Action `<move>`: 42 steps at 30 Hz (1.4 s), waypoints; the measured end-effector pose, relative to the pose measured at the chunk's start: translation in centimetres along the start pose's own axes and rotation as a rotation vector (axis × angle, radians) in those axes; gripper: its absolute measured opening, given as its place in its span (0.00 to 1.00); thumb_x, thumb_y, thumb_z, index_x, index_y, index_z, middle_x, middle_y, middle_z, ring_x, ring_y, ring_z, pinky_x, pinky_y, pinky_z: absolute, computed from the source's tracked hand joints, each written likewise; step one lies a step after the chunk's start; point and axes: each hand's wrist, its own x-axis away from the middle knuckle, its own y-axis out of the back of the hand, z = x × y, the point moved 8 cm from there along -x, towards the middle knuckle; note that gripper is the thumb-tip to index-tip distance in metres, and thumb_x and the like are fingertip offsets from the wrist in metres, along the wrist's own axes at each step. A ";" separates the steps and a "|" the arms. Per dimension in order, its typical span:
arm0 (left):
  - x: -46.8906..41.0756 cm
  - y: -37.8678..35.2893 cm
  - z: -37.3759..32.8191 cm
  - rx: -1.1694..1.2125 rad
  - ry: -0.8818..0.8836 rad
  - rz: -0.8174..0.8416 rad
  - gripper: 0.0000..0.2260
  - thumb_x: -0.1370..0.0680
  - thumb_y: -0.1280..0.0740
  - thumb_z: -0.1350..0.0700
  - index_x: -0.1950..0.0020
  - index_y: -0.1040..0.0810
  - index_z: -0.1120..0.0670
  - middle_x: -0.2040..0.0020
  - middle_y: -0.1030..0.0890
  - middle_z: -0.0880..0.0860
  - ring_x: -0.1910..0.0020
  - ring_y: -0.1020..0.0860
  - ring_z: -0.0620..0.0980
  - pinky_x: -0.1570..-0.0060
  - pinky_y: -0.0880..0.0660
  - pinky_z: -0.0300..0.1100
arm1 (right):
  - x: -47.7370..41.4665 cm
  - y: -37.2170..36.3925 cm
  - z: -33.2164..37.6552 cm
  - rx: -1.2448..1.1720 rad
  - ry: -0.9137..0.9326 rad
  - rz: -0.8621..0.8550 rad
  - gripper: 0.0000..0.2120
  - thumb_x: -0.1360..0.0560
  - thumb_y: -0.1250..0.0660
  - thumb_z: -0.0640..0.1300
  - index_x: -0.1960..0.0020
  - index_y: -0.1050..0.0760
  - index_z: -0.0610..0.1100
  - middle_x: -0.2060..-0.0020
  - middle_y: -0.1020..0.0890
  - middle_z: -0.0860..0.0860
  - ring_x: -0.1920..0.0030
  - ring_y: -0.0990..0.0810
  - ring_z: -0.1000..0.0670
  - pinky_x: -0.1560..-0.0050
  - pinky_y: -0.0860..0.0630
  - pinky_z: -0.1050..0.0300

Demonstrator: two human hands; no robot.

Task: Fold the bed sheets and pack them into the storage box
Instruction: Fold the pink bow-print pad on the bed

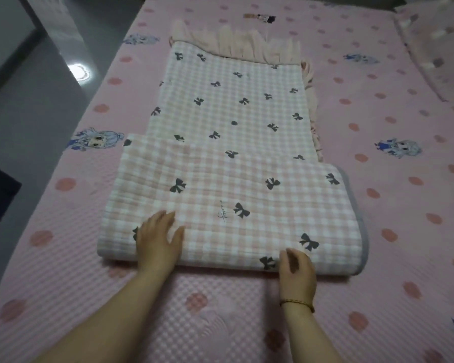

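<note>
A pink-and-white checked bed sheet [228, 121] with dark bow prints lies in a long strip on the bed. Its near end is folded over into a thicker band [220, 195] with a grey trimmed edge on the right. A pale pink ruffle [247, 48] shows along its far end and right side. My left hand [159, 242] lies flat on the near left part of the folded band, fingers spread. My right hand [296, 271] is at the near edge of the fold, fingers curled over it. No storage box is in view.
The bed is covered by a pink quilted mattress cover [391, 205] with red dots and cartoon figures. A pillow [435, 48] lies at the far right corner. Grey floor [24, 106] runs along the left side of the bed.
</note>
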 end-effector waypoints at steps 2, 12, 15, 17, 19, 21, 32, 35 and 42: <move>3.6 0.4 2.5 0.414 0.333 -0.144 0.11 0.22 0.37 0.58 0.44 0.24 0.63 0.48 0.23 0.59 0.47 0.25 0.56 0.50 0.32 0.43 | 1.2 0.8 -3.0 -0.242 -0.307 -0.066 0.08 0.23 0.37 0.42 0.59 0.26 0.38 0.59 0.23 0.43 0.57 0.25 0.44 0.55 0.32 0.58; 6.8 -8.0 3.9 1.359 1.065 0.256 0.29 0.24 0.38 0.43 0.27 0.40 0.55 0.29 0.35 0.59 0.31 0.33 0.57 0.34 0.36 0.53 | 2.2 -5.4 -4.5 -0.886 -0.928 0.366 0.28 0.23 0.40 0.54 0.30 0.38 0.39 0.33 0.33 0.37 0.33 0.32 0.38 0.44 0.28 0.41; 5.3 -8.9 4.8 1.309 1.067 0.291 0.28 0.25 0.35 0.44 0.29 0.35 0.55 0.32 0.29 0.58 0.32 0.32 0.56 0.32 0.38 0.51 | 1.5 -6.2 -4.9 -0.869 -0.924 0.311 0.25 0.23 0.39 0.52 0.31 0.37 0.40 0.37 0.28 0.38 0.34 0.31 0.39 0.42 0.30 0.42; 4.9 -9.1 5.4 1.317 1.061 0.281 0.26 0.25 0.34 0.47 0.30 0.33 0.56 0.38 0.24 0.58 0.35 0.29 0.56 0.34 0.34 0.50 | 1.2 -6.5 -5.3 -0.869 -0.906 0.278 0.24 0.23 0.38 0.49 0.32 0.36 0.39 0.46 0.24 0.40 0.38 0.27 0.39 0.46 0.28 0.43; 4.7 -8.9 5.7 1.305 1.042 0.270 0.24 0.24 0.34 0.51 0.31 0.33 0.57 0.43 0.22 0.58 0.37 0.27 0.56 0.39 0.30 0.49 | 1.2 -6.2 -5.7 -0.822 -0.882 0.227 0.21 0.23 0.37 0.47 0.34 0.33 0.39 0.57 0.23 0.43 0.51 0.22 0.43 0.56 0.22 0.46; 4.5 -8.3 5.3 1.305 1.020 0.259 0.22 0.23 0.34 0.54 0.31 0.33 0.59 0.39 0.24 0.59 0.37 0.27 0.56 0.42 0.29 0.48 | 1.3 -5.7 -5.6 -0.761 -0.855 0.191 0.16 0.24 0.36 0.46 0.40 0.30 0.38 0.61 0.22 0.43 0.60 0.22 0.46 0.73 0.20 0.53; 6.8 -2.2 4.4 1.325 0.850 0.229 0.21 0.21 0.38 0.58 0.29 0.36 0.59 0.33 0.29 0.60 0.34 0.30 0.58 0.46 0.29 0.50 | 4.9 -0.7 -2.7 -0.593 -0.684 0.225 0.08 0.25 0.36 0.46 0.60 0.27 0.43 0.66 0.24 0.46 0.75 0.24 0.52 0.83 0.34 0.69; 10.9 -0.8 4.5 1.328 0.830 0.201 0.20 0.21 0.39 0.59 0.29 0.37 0.59 0.33 0.29 0.60 0.33 0.31 0.58 0.44 0.31 0.50 | 7.9 1.0 -4.5 -0.613 -0.672 0.283 0.07 0.24 0.36 0.45 0.57 0.27 0.42 0.64 0.24 0.47 0.68 0.24 0.51 0.77 0.31 0.64; 23.8 -0.5 5.3 1.378 0.887 0.121 0.21 0.21 0.39 0.60 0.29 0.36 0.59 0.32 0.30 0.60 0.33 0.31 0.58 0.41 0.32 0.50 | 14.3 8.0 -9.5 -0.539 -0.613 0.304 0.14 0.25 0.35 0.45 0.42 0.28 0.39 0.50 0.24 0.44 0.61 0.26 0.49 0.70 0.29 0.58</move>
